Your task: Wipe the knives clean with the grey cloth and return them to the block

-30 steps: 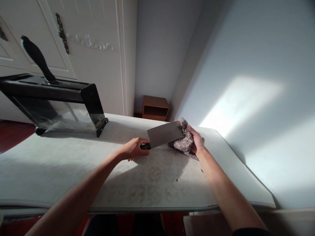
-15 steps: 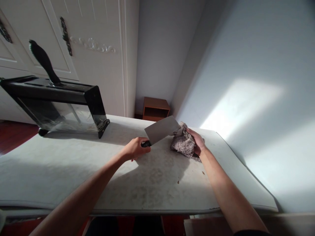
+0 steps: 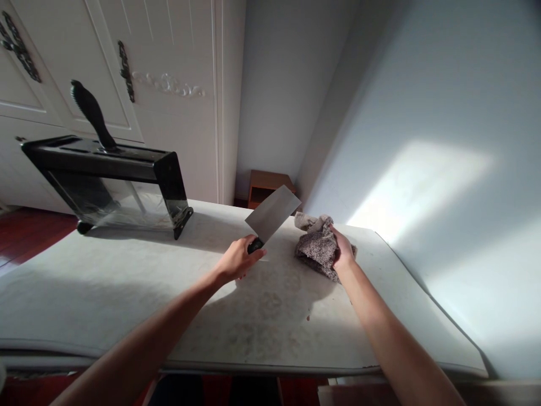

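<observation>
My left hand (image 3: pixel 239 258) is closed around the black handle of a cleaver (image 3: pixel 273 213). Its broad grey blade tilts up and to the right over the far part of the table. To the right, my right hand (image 3: pixel 343 248) grips a crumpled grey-brown cloth (image 3: pixel 318 248); some of the fingers are hidden behind it. A gap shows between the blade and the cloth.
A black knife block (image 3: pixel 114 180) with clear sides stands at the left on the white-covered table (image 3: pixel 139 282), a black-handled knife upright in it. Small brown crumbs (image 3: pixel 308 318) lie near the middle. Behind are a white wardrobe (image 3: pixel 177 129), a brown nightstand (image 3: pixel 270 179) and a wall on the right.
The cleaver's blade has come away from the cloth and tilted more steeply upward. My right hand still holds the cloth. The view has shifted slightly left.
</observation>
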`<action>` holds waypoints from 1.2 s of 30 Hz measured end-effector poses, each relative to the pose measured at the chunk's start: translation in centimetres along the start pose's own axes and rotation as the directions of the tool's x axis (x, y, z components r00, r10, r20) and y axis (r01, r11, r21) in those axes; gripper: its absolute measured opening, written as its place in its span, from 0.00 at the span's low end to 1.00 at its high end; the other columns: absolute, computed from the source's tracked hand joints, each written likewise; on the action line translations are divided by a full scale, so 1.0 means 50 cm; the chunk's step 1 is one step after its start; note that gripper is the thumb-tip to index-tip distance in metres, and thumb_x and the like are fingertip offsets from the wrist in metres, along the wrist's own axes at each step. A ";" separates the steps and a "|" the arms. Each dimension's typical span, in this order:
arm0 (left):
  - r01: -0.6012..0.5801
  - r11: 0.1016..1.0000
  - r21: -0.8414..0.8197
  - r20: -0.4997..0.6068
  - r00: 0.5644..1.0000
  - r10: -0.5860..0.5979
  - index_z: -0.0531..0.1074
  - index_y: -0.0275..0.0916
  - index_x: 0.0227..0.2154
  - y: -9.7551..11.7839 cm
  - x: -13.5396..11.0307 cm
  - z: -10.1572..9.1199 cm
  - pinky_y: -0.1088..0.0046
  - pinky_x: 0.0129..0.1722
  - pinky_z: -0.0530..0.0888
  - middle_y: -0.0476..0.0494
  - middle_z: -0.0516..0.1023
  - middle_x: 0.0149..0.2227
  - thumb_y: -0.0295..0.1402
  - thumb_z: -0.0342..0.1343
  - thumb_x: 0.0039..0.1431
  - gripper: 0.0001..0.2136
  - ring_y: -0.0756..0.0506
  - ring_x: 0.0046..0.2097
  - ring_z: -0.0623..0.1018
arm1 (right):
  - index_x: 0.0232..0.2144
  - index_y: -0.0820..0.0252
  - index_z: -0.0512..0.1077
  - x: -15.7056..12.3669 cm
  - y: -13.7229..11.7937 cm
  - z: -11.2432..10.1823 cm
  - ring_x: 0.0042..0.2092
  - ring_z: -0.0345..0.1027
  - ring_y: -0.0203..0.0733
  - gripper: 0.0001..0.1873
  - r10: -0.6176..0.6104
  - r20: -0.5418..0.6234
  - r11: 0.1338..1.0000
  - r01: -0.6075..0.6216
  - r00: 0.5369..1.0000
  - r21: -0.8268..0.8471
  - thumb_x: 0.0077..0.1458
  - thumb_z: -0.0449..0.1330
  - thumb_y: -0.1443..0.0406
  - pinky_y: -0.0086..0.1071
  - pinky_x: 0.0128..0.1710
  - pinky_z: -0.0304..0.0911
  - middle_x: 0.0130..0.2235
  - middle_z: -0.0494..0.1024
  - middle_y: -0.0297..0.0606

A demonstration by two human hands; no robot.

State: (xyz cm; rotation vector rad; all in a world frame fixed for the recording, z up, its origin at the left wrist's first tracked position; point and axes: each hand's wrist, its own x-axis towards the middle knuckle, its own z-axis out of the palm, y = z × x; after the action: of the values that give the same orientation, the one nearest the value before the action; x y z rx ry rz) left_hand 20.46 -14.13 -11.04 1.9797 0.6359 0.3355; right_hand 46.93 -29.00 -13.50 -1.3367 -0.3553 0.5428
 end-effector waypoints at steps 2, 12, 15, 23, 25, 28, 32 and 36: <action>-0.008 0.999 -0.031 0.021 1.000 0.009 0.63 0.40 0.31 0.005 -0.005 0.009 0.80 0.12 0.61 0.57 0.62 0.16 0.46 0.52 0.58 0.13 0.51 0.15 0.67 | 0.31 0.51 0.71 -0.002 0.002 0.012 0.31 0.78 0.50 0.15 0.092 -0.072 0.995 -0.091 0.993 0.028 0.47 0.66 0.49 0.47 0.32 0.77 0.23 0.78 0.34; -0.057 0.995 0.080 0.109 0.993 0.048 0.68 0.39 0.32 0.033 -0.020 0.033 0.78 0.17 0.61 0.53 0.68 0.20 0.45 0.53 0.57 0.13 0.52 0.18 0.68 | 0.45 0.47 0.72 -0.063 -0.048 0.071 0.38 0.78 0.46 0.19 0.111 -0.191 0.954 -0.051 0.975 0.295 0.51 0.65 0.53 0.43 0.38 0.76 0.36 0.82 0.32; -0.061 0.992 0.111 0.088 0.995 0.052 0.69 0.39 0.34 0.036 -0.020 0.035 0.78 0.18 0.61 0.52 0.69 0.21 0.43 0.54 0.58 0.12 0.52 0.19 0.68 | 0.42 0.50 0.73 -0.083 -0.046 0.089 0.39 0.78 0.46 0.19 0.053 -0.100 0.960 -0.023 0.994 0.280 0.49 0.66 0.52 0.42 0.39 0.75 0.36 0.82 0.32; 0.007 1.000 0.005 0.125 0.992 -0.008 0.64 0.41 0.36 0.040 -0.026 0.034 0.78 0.14 0.62 0.56 0.65 0.18 0.46 0.52 0.59 0.13 0.51 0.16 0.67 | 0.32 0.51 0.73 -0.132 -0.014 0.143 0.39 0.77 0.47 0.14 0.014 0.245 0.975 -0.068 0.970 0.211 0.45 0.69 0.54 0.38 0.37 0.73 0.30 0.81 0.31; 0.001 0.999 -0.036 0.134 0.991 0.004 0.63 0.41 0.38 0.040 -0.027 0.034 0.79 0.13 0.62 0.57 0.65 0.18 0.46 0.52 0.59 0.14 0.51 0.15 0.67 | 0.33 0.51 0.74 -0.141 -0.010 0.150 0.39 0.77 0.46 0.14 0.025 0.306 0.980 -0.084 0.952 0.180 0.46 0.70 0.55 0.36 0.36 0.72 0.30 0.81 0.31; -0.027 0.997 -0.079 0.134 0.990 0.038 0.63 0.41 0.40 0.039 -0.028 0.035 0.79 0.14 0.64 0.57 0.66 0.18 0.44 0.51 0.60 0.14 0.52 0.15 0.68 | 0.34 0.52 0.76 -0.147 -0.006 0.152 0.37 0.76 0.44 0.13 0.022 0.370 0.990 -0.071 0.929 0.122 0.47 0.69 0.54 0.34 0.34 0.70 0.32 0.82 0.31; -0.023 0.995 -0.100 0.131 0.991 0.036 0.63 0.40 0.42 0.038 -0.027 0.036 0.79 0.13 0.65 0.57 0.66 0.18 0.42 0.52 0.59 0.13 0.51 0.15 0.68 | 0.33 0.53 0.76 -0.148 -0.002 0.148 0.30 0.72 0.39 0.12 0.019 0.423 0.998 -0.043 0.906 0.047 0.49 0.69 0.54 0.31 0.31 0.66 0.30 0.80 0.29; -0.015 0.995 -0.097 0.133 0.991 0.028 0.63 0.40 0.43 0.038 -0.027 0.036 0.79 0.13 0.65 0.57 0.66 0.18 0.42 0.52 0.59 0.14 0.51 0.15 0.68 | 0.33 0.54 0.77 -0.149 0.002 0.147 0.30 0.70 0.37 0.12 0.013 0.463 1.000 -0.011 0.886 -0.008 0.49 0.69 0.54 0.29 0.30 0.64 0.29 0.79 0.30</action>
State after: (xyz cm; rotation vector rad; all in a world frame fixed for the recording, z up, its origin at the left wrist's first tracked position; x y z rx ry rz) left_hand 20.78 -16.93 -10.16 1.9000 0.5040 0.2393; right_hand 36.81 -27.16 -11.63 -1.2037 -0.7412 0.8757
